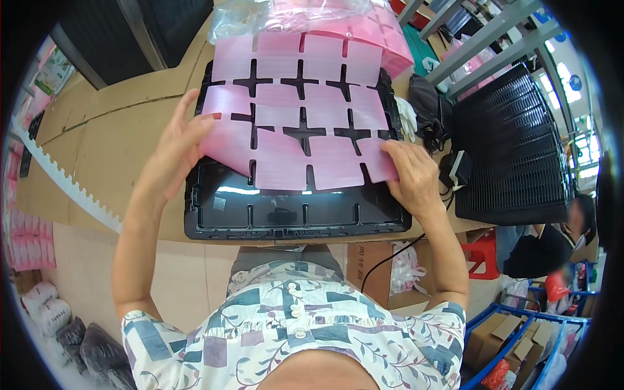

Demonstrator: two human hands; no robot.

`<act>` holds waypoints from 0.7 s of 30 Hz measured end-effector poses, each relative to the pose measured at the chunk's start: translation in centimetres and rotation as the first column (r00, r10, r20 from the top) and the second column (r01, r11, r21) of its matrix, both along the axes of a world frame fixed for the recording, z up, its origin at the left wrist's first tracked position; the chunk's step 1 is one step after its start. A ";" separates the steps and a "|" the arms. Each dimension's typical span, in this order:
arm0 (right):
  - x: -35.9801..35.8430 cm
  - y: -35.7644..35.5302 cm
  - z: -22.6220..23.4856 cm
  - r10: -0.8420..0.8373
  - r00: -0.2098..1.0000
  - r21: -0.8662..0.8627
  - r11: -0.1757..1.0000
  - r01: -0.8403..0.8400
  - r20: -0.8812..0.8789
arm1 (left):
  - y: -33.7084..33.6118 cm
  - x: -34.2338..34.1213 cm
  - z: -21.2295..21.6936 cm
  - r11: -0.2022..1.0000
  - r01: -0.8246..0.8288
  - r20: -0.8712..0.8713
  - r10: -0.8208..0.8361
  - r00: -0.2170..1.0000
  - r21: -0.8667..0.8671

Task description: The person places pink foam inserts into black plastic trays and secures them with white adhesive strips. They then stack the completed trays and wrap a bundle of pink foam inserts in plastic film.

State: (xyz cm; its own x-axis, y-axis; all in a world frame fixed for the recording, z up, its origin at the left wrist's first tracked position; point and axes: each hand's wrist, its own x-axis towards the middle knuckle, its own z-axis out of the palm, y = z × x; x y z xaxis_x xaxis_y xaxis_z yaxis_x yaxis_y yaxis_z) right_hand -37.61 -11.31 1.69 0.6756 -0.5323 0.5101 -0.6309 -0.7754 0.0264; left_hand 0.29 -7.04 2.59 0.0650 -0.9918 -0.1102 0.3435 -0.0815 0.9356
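While the black tray [214,208] lies flat on the brown bench [110,140], a pink sheet [299,110] with cross-shaped holes covers most of it. The left hand [170,151] is spread, and its fingers touch the sheet's left edge. The right hand [411,174] lies flat with fingers pressed on the sheet's near right corner. A stack of black trays [513,149] stands to the right. More pink sheets in a clear bag [305,13] lie behind the tray.

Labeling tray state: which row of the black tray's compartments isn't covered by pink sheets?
The row nearest the person on the black tray: its glossy black compartments lie bare. Pink sheets cover the rows beyond it, held by the left hand and right hand.
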 end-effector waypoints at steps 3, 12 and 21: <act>-0.5 -0.2 -0.2 0.016 0.997 -0.006 1.000 -0.015 0.070 | 2.3 -0.8 -0.3 0.990 0.074 0.321 -0.033 0.947 -0.117; -0.9 2.2 0.6 -0.372 0.922 0.330 0.888 0.320 0.106 | 1.5 -0.1 -0.2 0.998 0.032 0.246 -0.017 0.969 -0.058; -2.8 2.3 1.5 -0.441 0.777 0.881 0.362 -0.305 0.450 | 2.8 1.3 -2.6 0.996 -0.002 0.556 0.048 0.830 -0.084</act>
